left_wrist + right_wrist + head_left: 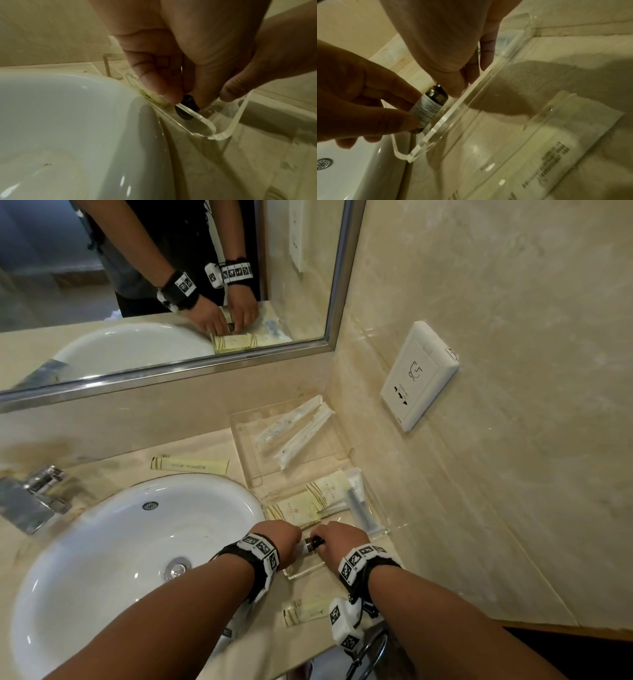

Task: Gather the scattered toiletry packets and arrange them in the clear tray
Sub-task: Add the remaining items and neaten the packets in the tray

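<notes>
A small bottle [312,542] with a white label and dark cap [428,108] sits between my two hands at the sink's right rim. My left hand [287,534] pinches its body. My right hand [337,537] curls its fingertips at the cap [187,106], right against the wall of a small clear tray [301,571] [471,97]. Behind lie two more clear trays: one [380,530] holding yellow packets and a grey tube, one [253,474] holding long white packets. A yellow packet [190,465] lies loose behind the sink. Another packet [308,611] lies near the front edge.
The white sink [137,542] fills the left, with a chrome faucet [37,494] at its far left. A mirror spans the back wall, and a wall socket [418,374] sits on the right wall. A metal ring [370,652] hangs below the counter's front edge.
</notes>
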Action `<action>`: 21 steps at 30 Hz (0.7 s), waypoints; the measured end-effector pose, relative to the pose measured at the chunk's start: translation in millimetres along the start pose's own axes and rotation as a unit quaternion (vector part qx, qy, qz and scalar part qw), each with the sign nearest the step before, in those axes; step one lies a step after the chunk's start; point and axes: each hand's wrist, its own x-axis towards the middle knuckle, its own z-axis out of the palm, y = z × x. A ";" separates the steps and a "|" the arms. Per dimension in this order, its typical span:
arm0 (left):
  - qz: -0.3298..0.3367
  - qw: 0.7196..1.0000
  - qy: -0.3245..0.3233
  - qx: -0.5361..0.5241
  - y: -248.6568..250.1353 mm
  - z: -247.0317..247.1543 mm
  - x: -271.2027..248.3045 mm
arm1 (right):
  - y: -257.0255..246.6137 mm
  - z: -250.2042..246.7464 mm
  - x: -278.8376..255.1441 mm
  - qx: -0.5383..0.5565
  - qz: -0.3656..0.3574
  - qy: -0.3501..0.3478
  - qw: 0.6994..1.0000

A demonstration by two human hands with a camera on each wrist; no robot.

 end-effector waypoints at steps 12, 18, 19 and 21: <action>-0.003 0.999 0.038 -0.008 -11.1 8.3 -0.9 | 3.1 12.0 5.4 0.123 0.057 0.041 0.990; -0.007 0.999 0.045 -0.012 -14.9 9.1 0.6 | 9.4 7.9 0.1 0.144 0.058 0.055 0.986; -0.007 0.999 0.047 -0.014 -15.6 8.7 0.3 | 10.6 7.0 -1.3 0.143 0.062 0.056 0.986; -0.005 0.998 0.050 -0.022 -18.3 8.1 -1.0 | 13.3 5.5 -5.6 0.144 0.068 0.058 0.986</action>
